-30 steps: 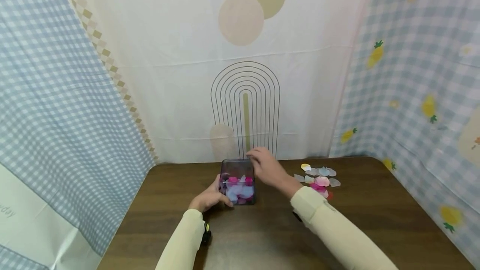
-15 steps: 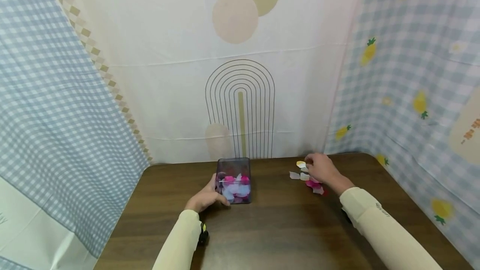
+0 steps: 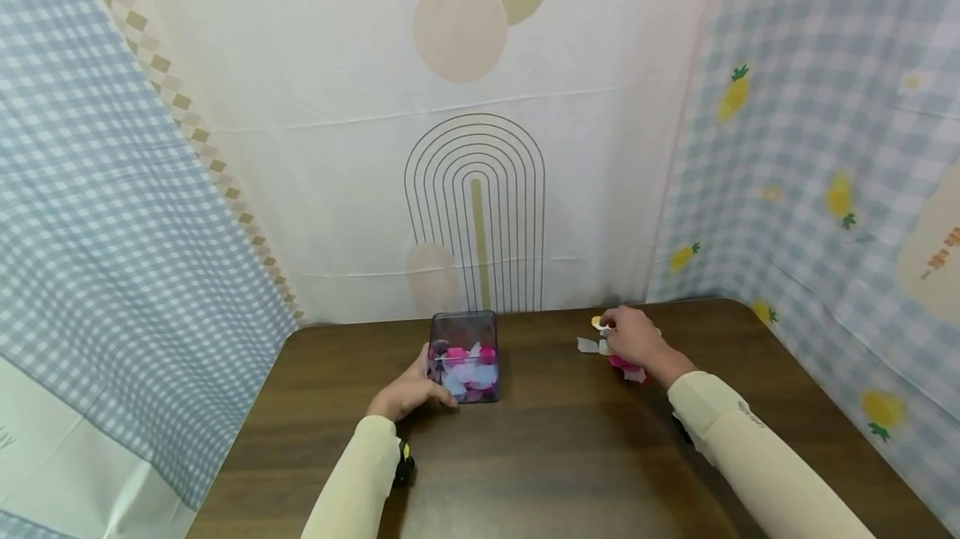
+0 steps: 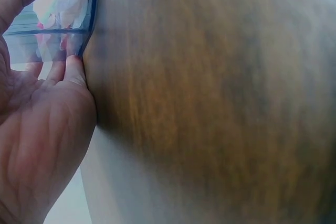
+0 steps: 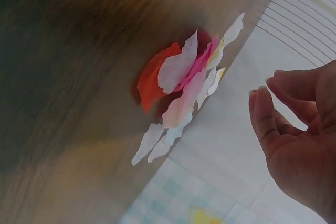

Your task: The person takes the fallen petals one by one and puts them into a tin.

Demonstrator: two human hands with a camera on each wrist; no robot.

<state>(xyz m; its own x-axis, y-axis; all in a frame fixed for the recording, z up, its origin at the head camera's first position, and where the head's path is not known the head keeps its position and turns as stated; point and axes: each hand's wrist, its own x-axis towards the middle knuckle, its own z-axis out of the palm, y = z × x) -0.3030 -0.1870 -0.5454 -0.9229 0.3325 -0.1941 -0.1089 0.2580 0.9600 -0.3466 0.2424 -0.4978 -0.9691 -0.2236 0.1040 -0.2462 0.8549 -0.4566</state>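
Petals point(image 5: 184, 100) lie below the loosely curled, empty right hand point(image 3: 636, 337); the left hand point(image 3: 407, 394) grips a box point(image 3: 465, 327).

A second ago my right hand point(image 3: 636, 337) was up by the right rim of the box point(image 3: 465, 326); now it is over the loose petals point(image 3: 625, 367), hiding many of them from the head view. Since half a second ago it has edged slightly boxward, its fingertips closer to the yellow-and-white petal point(image 3: 597, 323), though whether they touch it I can't quite tell.
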